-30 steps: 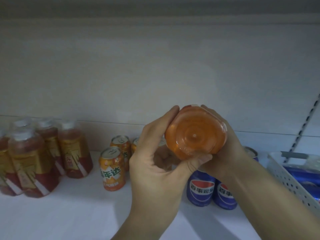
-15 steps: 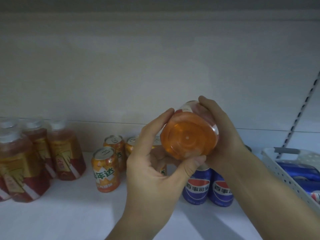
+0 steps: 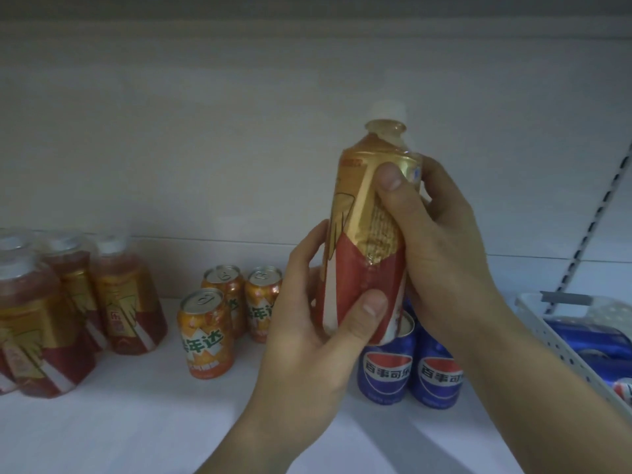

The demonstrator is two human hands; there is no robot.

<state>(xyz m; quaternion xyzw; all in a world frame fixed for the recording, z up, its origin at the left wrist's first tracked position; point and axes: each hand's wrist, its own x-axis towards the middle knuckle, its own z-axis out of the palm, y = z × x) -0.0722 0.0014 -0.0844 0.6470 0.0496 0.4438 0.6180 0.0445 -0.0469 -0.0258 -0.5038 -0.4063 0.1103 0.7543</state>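
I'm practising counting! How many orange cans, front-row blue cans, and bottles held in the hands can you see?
orange cans: 3
blue cans, front row: 2
bottle, held by left hand and right hand: 1
Total: 6

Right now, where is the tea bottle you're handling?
The tea bottle is held upright right of centre in the head view, left hand at its base, right hand on its upper label, just above the blue cans.
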